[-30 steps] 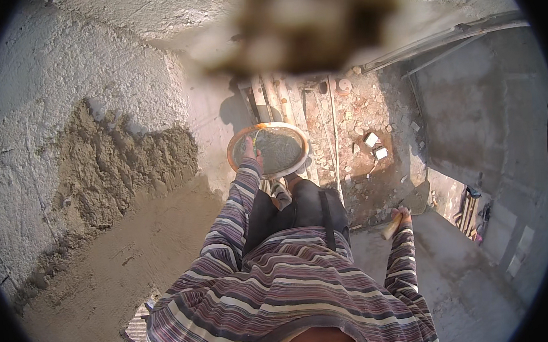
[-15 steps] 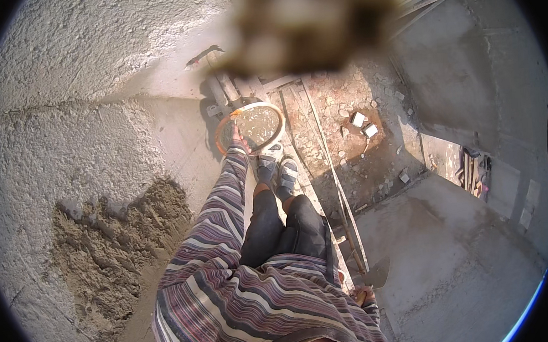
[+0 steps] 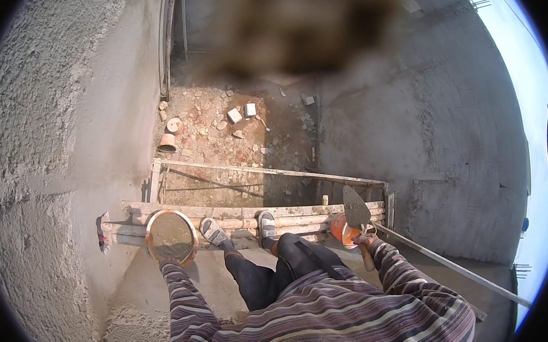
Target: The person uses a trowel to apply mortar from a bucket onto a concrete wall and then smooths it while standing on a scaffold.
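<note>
My left hand [image 3: 168, 263] grips the near rim of a round orange bucket [image 3: 194, 233], at the left end of the planks. Wet grey mortar [image 3: 170, 235] lies inside it. On the right, my right hand [image 3: 367, 243] is closed round the handle of a pointed trowel [image 3: 355, 208], its blade aimed away from me. A second orange bucket [image 3: 341, 231] stands just left of that hand, partly behind the trowel; its contents are hidden.
My feet stand on a narrow scaffold of planks and poles [image 3: 302, 219]. Beyond a rail [image 3: 268, 170], rubble covers the floor far below, with white blocks [image 3: 234, 116] and two buckets [image 3: 167, 142]. A rough plastered wall [image 3: 41, 154] rises at left. A dark blur hides the top middle.
My view and body have turned to the right, and my feet are farther apart. The left hand still holds the mortar bucket; the right hand with the trowel has come forward into clear sight.
</note>
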Demonstrator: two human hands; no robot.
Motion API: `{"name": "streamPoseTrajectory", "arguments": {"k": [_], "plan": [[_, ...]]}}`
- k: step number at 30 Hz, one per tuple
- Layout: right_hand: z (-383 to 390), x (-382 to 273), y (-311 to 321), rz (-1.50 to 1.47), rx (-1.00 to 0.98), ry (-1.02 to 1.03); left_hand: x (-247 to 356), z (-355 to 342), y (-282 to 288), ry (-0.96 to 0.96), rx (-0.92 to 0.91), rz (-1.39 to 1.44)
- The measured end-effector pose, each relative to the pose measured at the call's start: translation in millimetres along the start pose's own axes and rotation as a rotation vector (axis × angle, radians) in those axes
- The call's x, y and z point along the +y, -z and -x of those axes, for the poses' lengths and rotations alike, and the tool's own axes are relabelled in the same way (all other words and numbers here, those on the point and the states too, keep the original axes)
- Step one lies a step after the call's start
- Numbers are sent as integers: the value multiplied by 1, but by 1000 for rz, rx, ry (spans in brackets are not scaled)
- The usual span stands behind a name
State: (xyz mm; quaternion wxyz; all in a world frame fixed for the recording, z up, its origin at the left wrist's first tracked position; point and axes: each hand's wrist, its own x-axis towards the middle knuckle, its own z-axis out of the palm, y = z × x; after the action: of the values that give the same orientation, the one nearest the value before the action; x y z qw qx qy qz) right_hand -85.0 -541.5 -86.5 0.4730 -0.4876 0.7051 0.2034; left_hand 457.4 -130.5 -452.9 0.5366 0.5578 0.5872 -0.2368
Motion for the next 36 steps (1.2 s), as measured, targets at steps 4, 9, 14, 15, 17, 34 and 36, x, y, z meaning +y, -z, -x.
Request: {"name": "streamPoseTrajectory", "arguments": {"k": [4,9,14,15,17,34,36], "plan": [[-13,-5,-1,-15,31,61,2,2,3,-94,30,-46],[-47,96,-21,-112,161,-106,-28,41,-5,-270,52,-373],[-63,77,-13,-403,-112,142,-140,103,-10,-425,-168,-916],[-55,52,-7,-276,-123,274,-164,122,-19,-421,-404,-945],[-33,9,-5,-406,-136,270,-204,186,-29,-473,-831,-953],[86,-109,41,74,-58,1159,-302,525,-125,-533,-1213,-694],[85,-80,27,217,0,1057,-282,546,-89,-599,-1218,-647]]}}
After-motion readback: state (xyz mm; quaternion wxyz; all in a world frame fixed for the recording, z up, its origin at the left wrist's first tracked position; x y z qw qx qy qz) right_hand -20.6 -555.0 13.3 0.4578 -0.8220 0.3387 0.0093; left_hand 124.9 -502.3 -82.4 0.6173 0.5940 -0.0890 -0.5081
